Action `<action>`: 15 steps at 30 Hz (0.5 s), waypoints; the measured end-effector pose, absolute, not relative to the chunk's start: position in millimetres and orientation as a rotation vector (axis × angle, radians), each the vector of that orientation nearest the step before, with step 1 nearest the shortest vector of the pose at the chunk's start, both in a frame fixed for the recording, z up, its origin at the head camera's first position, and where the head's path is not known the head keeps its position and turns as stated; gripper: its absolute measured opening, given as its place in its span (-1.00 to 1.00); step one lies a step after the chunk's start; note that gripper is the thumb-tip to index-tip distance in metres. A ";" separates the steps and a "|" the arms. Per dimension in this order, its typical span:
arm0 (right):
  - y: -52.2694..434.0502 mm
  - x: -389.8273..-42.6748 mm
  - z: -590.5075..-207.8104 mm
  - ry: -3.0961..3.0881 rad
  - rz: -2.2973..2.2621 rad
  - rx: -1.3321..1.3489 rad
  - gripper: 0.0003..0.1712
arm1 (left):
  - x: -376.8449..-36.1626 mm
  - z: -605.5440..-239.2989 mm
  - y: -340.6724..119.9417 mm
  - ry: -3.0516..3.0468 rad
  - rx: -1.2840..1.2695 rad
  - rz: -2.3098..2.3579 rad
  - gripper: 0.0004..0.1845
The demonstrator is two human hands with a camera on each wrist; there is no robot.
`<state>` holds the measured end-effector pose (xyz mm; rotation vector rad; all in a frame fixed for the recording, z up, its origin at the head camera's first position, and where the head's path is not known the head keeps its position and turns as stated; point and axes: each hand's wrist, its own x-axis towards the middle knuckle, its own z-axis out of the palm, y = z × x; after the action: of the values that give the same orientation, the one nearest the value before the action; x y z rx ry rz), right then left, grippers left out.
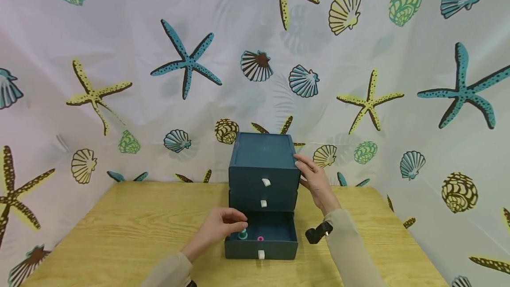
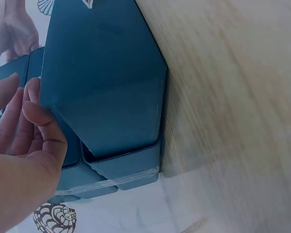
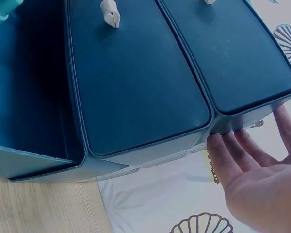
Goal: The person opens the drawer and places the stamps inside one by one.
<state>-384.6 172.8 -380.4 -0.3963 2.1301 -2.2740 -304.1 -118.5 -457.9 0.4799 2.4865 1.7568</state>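
Observation:
A dark blue three-drawer cabinet (image 1: 263, 149) stands on the table, its bottom drawer (image 1: 239, 250) pulled out. Inside that drawer lie a small teal piece (image 1: 242, 235) with a round base and a small pink ring (image 1: 260, 238). My left hand (image 1: 223, 225) hovers over the drawer's left side, fingertips just above the teal piece. In the left wrist view its thumb and fingers are bent with a gap between them. My right hand (image 1: 316, 180) rests against the cabinet's upper right side; the right wrist view shows its fingers (image 3: 225, 155) extended along that side.
White tab pulls (image 1: 263, 203) stick out from the drawer fronts. The wooden table (image 1: 159, 229) spreads to both sides of the cabinet. Behind hangs a white cloth (image 1: 131, 25) printed with starfish and shells. A small black device (image 1: 318, 233) is strapped at my right wrist.

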 end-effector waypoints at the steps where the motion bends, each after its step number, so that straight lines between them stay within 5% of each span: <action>1: 172.8 -384.6 -380.9 2.124 -2.276 -0.396 -0.48 | -302.9 -458.5 -118.0 2.479 0.483 1.756 -0.72; 15: 174.2 -384.5 -383.1 2.084 -2.294 -0.433 -0.47 | -293.0 -463.4 -108.7 2.392 0.631 1.746 -0.75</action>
<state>-384.5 174.2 -383.1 -0.4327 2.0843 -2.2943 -293.0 -108.7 -463.4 0.6315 2.3919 1.7463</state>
